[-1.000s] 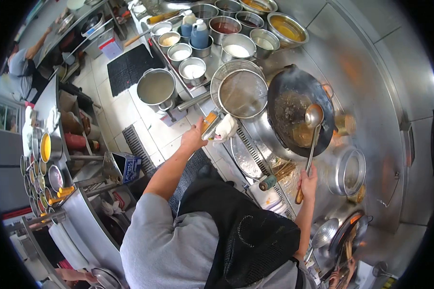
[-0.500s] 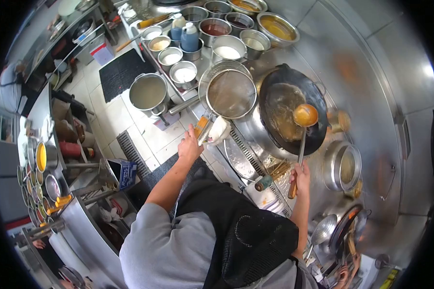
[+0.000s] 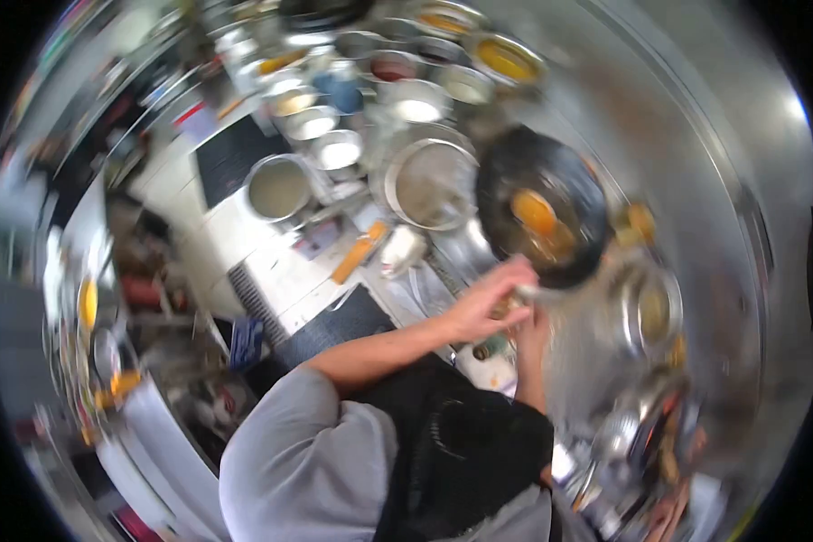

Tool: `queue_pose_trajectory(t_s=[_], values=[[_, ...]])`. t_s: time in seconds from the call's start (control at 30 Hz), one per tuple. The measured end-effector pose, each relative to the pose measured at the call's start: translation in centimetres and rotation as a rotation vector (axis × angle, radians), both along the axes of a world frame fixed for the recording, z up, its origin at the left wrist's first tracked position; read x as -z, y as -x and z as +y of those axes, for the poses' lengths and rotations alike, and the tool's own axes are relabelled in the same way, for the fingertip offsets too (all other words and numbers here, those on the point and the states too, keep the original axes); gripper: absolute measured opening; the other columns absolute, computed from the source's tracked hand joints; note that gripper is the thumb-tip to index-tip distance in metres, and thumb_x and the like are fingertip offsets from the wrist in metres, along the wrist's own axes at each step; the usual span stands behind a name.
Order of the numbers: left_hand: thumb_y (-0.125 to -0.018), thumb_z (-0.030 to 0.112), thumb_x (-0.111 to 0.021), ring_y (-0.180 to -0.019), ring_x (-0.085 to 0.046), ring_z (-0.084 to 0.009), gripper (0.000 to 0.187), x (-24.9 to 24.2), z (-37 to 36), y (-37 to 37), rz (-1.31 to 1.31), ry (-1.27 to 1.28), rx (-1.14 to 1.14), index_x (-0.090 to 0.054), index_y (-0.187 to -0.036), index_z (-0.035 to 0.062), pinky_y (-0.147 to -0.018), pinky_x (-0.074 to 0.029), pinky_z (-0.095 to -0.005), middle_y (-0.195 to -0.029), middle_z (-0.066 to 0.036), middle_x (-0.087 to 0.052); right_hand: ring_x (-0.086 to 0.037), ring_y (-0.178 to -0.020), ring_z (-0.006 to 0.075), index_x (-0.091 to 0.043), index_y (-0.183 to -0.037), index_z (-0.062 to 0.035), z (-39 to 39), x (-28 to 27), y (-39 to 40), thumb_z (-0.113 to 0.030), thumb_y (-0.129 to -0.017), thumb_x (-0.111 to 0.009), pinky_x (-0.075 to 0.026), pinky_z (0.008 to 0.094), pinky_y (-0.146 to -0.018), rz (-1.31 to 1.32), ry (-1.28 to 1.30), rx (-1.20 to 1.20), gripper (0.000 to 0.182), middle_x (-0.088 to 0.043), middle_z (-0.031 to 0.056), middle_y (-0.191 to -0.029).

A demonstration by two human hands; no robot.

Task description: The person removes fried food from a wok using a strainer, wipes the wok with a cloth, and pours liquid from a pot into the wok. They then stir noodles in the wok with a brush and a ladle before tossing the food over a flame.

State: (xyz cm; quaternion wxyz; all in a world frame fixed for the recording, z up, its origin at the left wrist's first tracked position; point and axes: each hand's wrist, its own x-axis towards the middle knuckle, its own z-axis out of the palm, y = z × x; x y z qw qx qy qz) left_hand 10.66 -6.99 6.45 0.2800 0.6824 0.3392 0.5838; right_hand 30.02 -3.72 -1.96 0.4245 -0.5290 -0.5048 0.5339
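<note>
Motion blurs the view. My left hand [image 3: 492,303] is at the wok's near edge, beside my right hand, its fingers curved around a small pale thing too smeared to make out. My right hand [image 3: 531,332] is closed at the handle end of the ladle, partly behind my left hand. The ladle's bowl [image 3: 535,212], orange with liquid, is over the dark wok [image 3: 583,203], which holds brownish liquid. Left of the wok, a round strainer [image 3: 431,183] sits on a pot. A white cloth [image 3: 403,250] and an orange-brown wooden tool [image 3: 359,253] lie nearer.
Metal containers of sauces and powders, one with white contents [image 3: 415,101], stand beyond the strainer. A large pot [image 3: 280,188] stands at the left. A metal bowl [image 3: 652,312] is right of the wok. Another person's hand [image 3: 667,517] shows at the lower right.
My left hand has left the wooden tool and cloth and moved right, to my right hand. The ladle's bowl has shifted left in the wok, and my right hand has moved slightly left.
</note>
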Motion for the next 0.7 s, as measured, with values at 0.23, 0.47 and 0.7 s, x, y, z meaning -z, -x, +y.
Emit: queue_pose_trajectory(t_s=[0.23,0.47,0.7], values=[[-0.090,0.010,-0.065,-0.092,-0.058,-0.0094,0.033,-3.8,3.9,2.7,-0.641,0.145,-0.240,-0.047,-0.118,0.0053,-0.085,-0.047,-0.0271,-0.094,-0.001,-0.061,-0.059,-0.097,0.0280,-0.038,-0.143,-0.0035,-2.8,9.4,-4.2,-0.039,-0.076,-0.076,-0.051,0.0376,-0.082,-0.400,0.426,0.086,0.085,-0.056,0.0179,-0.122],[-0.093,0.015,-0.061,-0.077,-0.057,-0.0070,0.022,1.8,-2.1,3.7,-0.484,0.179,-0.351,-0.052,-0.110,0.0051,-0.071,-0.046,-0.0245,-0.082,0.000,-0.062,-0.059,-0.081,0.0246,-0.044,-0.141,-0.0094,7.4,-2.4,-9.9,-0.040,-0.085,-0.069,-0.048,0.0346,-0.064,-0.436,0.200,0.072,0.068,-0.058,0.0123,-0.111],[-0.092,0.010,-0.062,-0.078,-0.060,-0.0082,0.025,2.1,-1.7,3.2,-0.647,0.177,-0.411,-0.051,-0.114,0.0047,-0.069,-0.048,-0.0253,-0.083,0.000,-0.063,-0.057,-0.063,0.0194,-0.047,-0.140,-0.0171,16.8,-5.3,-6.4,-0.042,-0.092,-0.062,-0.043,0.0297,-0.046,-0.463,0.208,-0.289,0.057,-0.060,0.0072,-0.101]])
